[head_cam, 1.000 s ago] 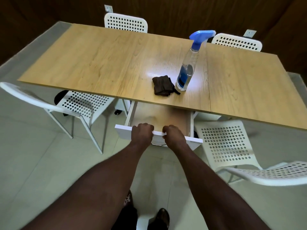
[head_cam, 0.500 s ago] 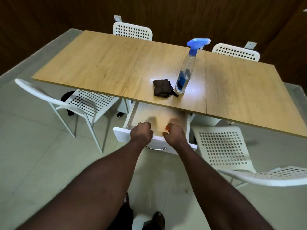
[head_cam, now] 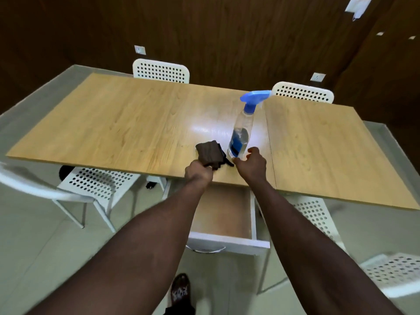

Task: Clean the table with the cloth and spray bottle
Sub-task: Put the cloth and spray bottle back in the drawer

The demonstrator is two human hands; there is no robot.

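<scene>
I've got left hand (head_cam: 200,173) gripping the near edge of the cloth (head_cam: 209,152), right hand (head_cam: 252,163) half-open, bottle (head_cam: 240,135) standing upright just beyond it on the counter (head_cam: 136,123).

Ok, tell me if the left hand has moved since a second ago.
Yes: left hand went from the drawer front forward to the table edge, gripping the brown cloth.

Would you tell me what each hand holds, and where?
The left hand grips the cloth by its near edge; the right hand holds nothing yet.
</scene>
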